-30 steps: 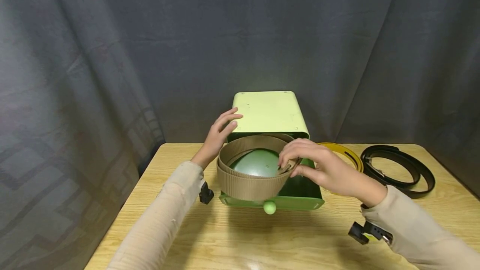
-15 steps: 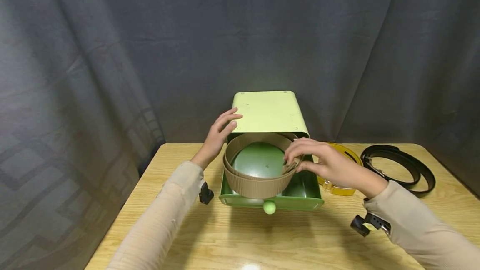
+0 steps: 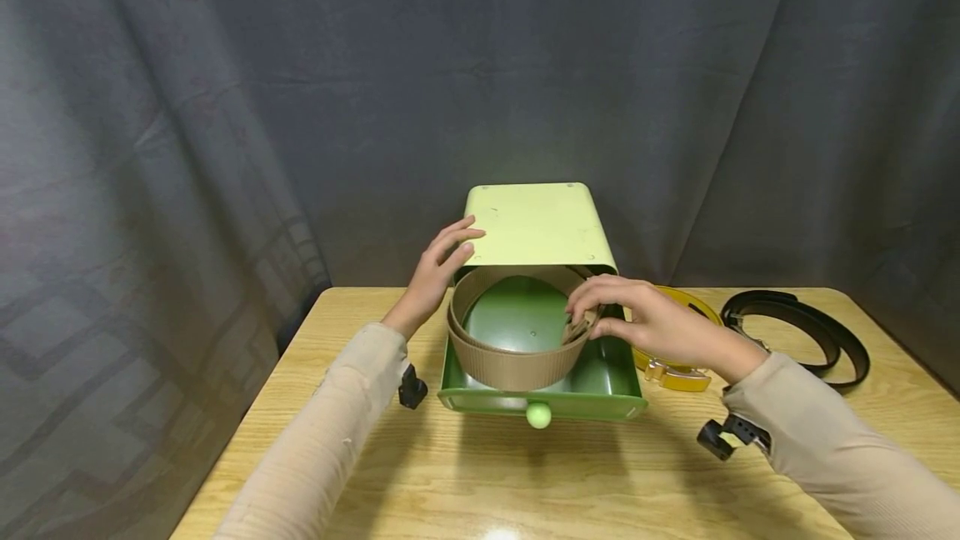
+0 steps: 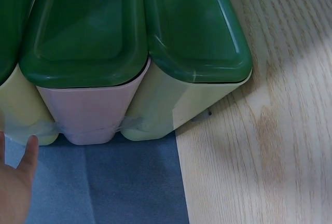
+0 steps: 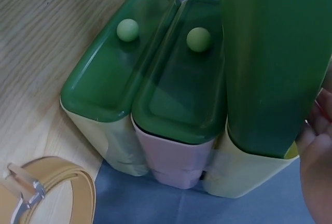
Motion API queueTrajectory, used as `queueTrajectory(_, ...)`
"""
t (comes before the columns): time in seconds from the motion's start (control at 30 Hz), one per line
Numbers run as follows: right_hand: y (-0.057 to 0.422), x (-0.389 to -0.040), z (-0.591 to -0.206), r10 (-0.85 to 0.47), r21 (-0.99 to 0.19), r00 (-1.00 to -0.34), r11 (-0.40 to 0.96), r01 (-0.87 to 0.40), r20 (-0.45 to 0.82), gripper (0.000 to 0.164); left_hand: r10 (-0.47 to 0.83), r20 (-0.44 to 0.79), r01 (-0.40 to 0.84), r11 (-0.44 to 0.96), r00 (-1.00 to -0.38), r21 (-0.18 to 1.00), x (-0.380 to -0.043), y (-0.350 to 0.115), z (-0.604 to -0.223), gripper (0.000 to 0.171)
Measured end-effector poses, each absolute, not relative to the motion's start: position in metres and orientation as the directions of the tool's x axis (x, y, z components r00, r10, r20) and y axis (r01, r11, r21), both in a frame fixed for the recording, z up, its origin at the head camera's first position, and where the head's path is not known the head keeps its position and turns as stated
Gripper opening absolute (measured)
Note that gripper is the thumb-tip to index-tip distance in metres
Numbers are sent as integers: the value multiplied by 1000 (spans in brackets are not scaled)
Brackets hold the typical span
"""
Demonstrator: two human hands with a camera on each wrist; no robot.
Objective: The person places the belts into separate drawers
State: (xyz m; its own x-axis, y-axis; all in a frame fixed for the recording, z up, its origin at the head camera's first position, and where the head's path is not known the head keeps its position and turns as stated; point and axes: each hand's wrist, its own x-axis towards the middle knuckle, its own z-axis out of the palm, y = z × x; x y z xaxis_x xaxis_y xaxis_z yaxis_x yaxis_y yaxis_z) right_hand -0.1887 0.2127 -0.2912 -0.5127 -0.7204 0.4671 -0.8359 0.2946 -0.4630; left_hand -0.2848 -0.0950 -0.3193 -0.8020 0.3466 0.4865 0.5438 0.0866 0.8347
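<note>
The brown belt [image 3: 517,369] is coiled on edge within the outline of the pulled-out drawer [image 3: 603,408] of the green cabinet [image 3: 536,223]; whether its underside is seated on the drawer floor cannot be told from this angle. The right hand's [image 3: 648,319] grip is narrowed to a pinch, by which the belt is held at the coil's right side. The left hand [image 3: 438,269] is placed at the cabinet's left edge, fingers extended, its grip unloaded. A yellow belt [image 3: 684,382] and a black belt [image 3: 849,348] are laid to the right on the tabletop [image 3: 450,486].
</note>
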Motion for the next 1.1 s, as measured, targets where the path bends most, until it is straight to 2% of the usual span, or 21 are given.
queueTrajectory(0.3,215,-190,-291,-738,-351,-495,361,-864,458,34,346,490,550,97,-800,829,-291,-96,-326,34)
queueTrajectory(0.53,216,-189,-292,-727,-356,-527,398,-846,441,36,361,469,532,93,-806,842,-273,-95,-309,35)
queueTrajectory(0.8,218,-183,-289,-680,-347,-595,485,-803,428,40,360,467,531,100,-808,842,-261,-93,-299,35)
queueTrajectory(1.1,216,-183,-286,-693,-249,-527,468,-848,493,38,365,460,526,101,-809,845,-260,-93,-299,36)
